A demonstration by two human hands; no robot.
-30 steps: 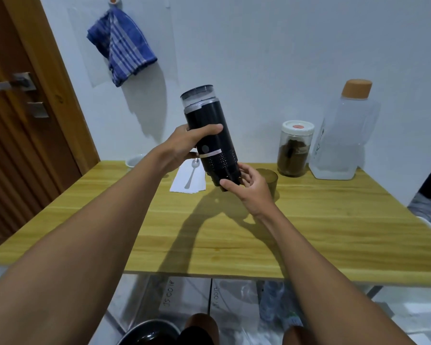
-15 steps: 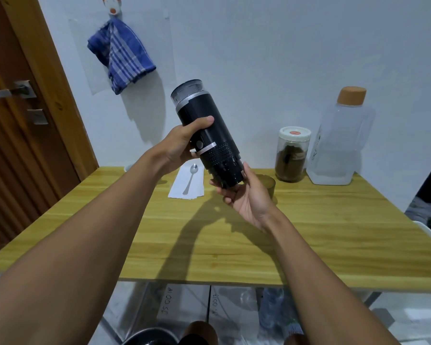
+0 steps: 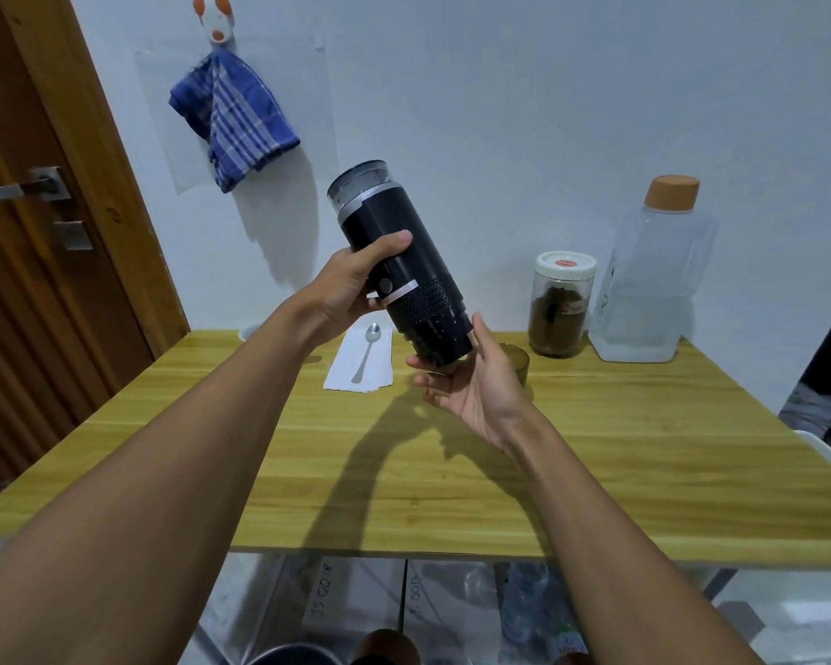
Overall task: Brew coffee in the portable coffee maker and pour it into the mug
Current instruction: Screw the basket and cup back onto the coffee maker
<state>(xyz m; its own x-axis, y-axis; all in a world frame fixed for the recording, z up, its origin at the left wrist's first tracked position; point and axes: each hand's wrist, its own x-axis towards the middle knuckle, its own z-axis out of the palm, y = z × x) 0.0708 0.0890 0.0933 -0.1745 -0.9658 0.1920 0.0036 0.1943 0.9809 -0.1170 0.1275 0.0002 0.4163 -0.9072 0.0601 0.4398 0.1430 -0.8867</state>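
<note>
The black portable coffee maker (image 3: pixel 404 266) is held tilted in the air above the wooden table (image 3: pixel 596 448), its clear-capped top leaning up and left. My left hand (image 3: pixel 356 285) grips its middle, thumb across the front by the round button. My right hand (image 3: pixel 466 381) cups its lower end, thumb up the side and fingers curled underneath. A dark translucent cup (image 3: pixel 516 364) stands on the table just behind my right hand, partly hidden by it. A white mug's rim (image 3: pixel 248 332) peeks out behind my left forearm.
A spoon (image 3: pixel 368 350) lies on white napkins (image 3: pixel 351 371) at the back of the table. A jar of ground coffee (image 3: pixel 560 304) and a clear water jug with an orange cap (image 3: pixel 644 276) stand at the back right. A door is on the left.
The coffee maker has been lifted higher and tipped further, top toward the left. My right hand turned palm-up under its base. The view shifted down a little.
</note>
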